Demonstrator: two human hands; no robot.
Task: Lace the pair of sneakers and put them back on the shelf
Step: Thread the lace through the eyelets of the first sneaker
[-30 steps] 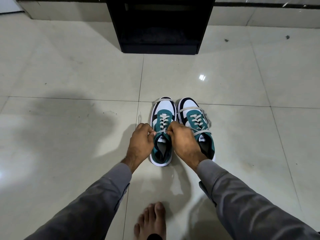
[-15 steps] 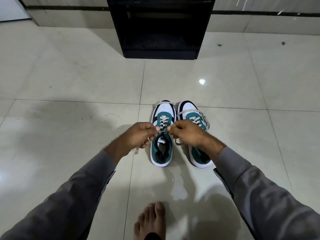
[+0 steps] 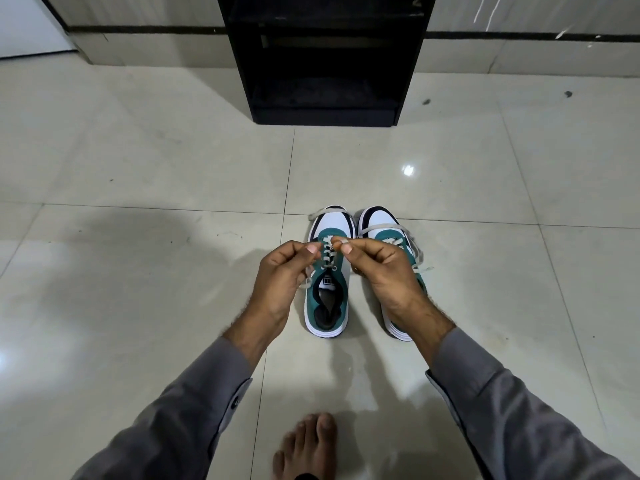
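Two teal, white and black sneakers stand side by side on the tiled floor, toes pointing away from me. The left sneaker [image 3: 328, 299] has pale laces threaded up its front. My left hand [image 3: 281, 271] and my right hand [image 3: 379, 268] hover just above it, each pinching one end of its lace [image 3: 327, 252]. The right sneaker [image 3: 379, 225] is partly hidden under my right hand; its lace lies loose across the toe and down the outer side. A black shelf unit [image 3: 325, 60] stands against the wall straight ahead.
Glossy cream floor tiles [image 3: 138, 168] spread all around the shoes. My bare foot [image 3: 306, 445] rests on the floor near the bottom edge. Grey sleeves cover both forearms. Open floor separates the sneakers from the shelf's low bottom compartment.
Both hands have lifted off the left sneaker's tongue and risen toward me, drawing the lace ends upward. My head has tilted up, showing more of the shelf.
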